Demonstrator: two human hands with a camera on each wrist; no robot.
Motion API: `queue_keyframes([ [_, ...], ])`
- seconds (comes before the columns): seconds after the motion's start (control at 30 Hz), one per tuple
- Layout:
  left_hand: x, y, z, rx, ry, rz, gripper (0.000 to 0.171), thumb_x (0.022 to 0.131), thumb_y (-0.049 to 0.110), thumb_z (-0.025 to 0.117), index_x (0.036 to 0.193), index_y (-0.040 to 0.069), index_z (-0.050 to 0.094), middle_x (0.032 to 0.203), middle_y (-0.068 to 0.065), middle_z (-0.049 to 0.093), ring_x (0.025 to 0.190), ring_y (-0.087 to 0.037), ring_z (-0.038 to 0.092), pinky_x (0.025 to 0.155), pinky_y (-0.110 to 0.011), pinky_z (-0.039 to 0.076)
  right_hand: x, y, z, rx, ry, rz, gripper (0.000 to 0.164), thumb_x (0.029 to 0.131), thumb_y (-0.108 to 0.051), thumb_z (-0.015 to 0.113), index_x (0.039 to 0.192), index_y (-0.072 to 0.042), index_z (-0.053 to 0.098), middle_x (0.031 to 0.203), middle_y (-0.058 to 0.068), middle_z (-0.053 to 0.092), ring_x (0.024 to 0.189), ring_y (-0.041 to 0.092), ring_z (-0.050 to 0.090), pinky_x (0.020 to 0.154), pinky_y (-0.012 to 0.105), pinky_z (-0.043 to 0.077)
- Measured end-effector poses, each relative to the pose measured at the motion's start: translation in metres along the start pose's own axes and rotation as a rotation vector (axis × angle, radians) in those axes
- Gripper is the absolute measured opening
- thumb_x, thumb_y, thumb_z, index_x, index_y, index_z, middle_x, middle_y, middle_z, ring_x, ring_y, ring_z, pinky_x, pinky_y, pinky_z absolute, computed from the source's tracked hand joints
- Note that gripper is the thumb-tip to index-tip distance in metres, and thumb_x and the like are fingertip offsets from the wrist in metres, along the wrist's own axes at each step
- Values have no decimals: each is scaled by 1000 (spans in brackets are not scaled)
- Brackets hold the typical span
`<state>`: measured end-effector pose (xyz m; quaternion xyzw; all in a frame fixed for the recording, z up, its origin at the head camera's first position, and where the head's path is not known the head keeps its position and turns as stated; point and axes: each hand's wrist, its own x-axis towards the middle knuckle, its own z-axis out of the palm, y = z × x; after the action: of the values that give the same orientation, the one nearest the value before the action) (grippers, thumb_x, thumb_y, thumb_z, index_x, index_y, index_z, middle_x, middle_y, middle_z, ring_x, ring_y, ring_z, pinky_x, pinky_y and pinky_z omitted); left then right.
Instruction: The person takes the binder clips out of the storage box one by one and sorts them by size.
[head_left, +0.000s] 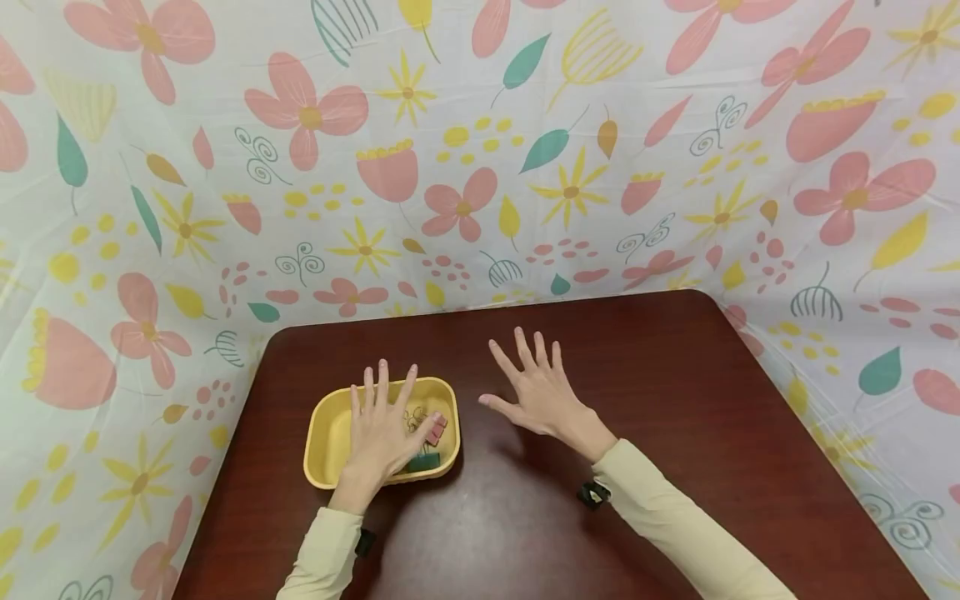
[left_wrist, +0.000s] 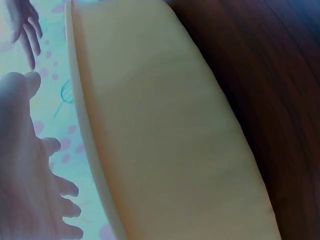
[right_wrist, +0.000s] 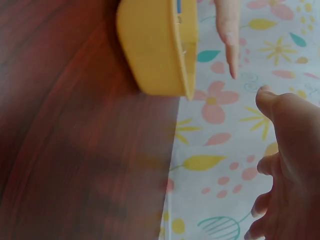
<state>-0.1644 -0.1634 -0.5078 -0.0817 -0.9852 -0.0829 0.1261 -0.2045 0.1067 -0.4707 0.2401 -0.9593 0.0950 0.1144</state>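
My left hand (head_left: 382,433) is spread with straight fingers above a yellow plastic basin (head_left: 322,442) on the table. It hides part of what lies inside. Near its thumb, a pink binder clip (head_left: 436,431) and a dark green binder clip (head_left: 424,462) show in the basin, with some thin wire loops beside them. To the right of the basin, my right hand (head_left: 543,396) hovers over the table, fingers straight and spread, holding nothing. The left wrist view is filled by the basin's outer wall (left_wrist: 165,120); the right wrist view shows the basin's end (right_wrist: 155,50).
The dark reddish-brown table (head_left: 675,400) has rounded far corners. A white cloth (head_left: 480,150) with pink, yellow and green flower prints hangs behind it and along both sides. A small black device (head_left: 593,495) sits at the right wrist.
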Motion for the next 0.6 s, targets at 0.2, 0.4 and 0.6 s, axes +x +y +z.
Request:
queue_keyframes([
  [0.2, -5, -20, -4, -47, -5, -81, 79, 82, 72, 36, 146, 38, 5, 154, -16, 2, 140, -39, 2, 105, -60, 9, 15, -16, 2, 98, -42, -5, 86, 80, -72, 40, 148, -29, 9, 151, 22, 10, 133, 49, 17, 103, 58, 22],
  [0.4, -15, -48, -5, -82, -8, -155, 80, 83, 69, 36, 147, 32, 8, 152, -20, 3, 138, -43, 1, 105, -61, 5, 29, -33, 12, 148, -57, -83, 85, 84, -63, 46, 148, -26, 4, 149, 26, 13, 132, 49, 23, 102, 55, 28],
  [0.6, -28, -75, -4, -94, -17, -245, 83, 84, 67, 40, 148, 25, 8, 151, -25, 4, 136, -48, 3, 103, -63, 5, 36, -54, 23, 188, -98, -138, 84, 86, -57, 49, 148, -20, 8, 149, 26, 12, 132, 45, 26, 103, 53, 29],
])
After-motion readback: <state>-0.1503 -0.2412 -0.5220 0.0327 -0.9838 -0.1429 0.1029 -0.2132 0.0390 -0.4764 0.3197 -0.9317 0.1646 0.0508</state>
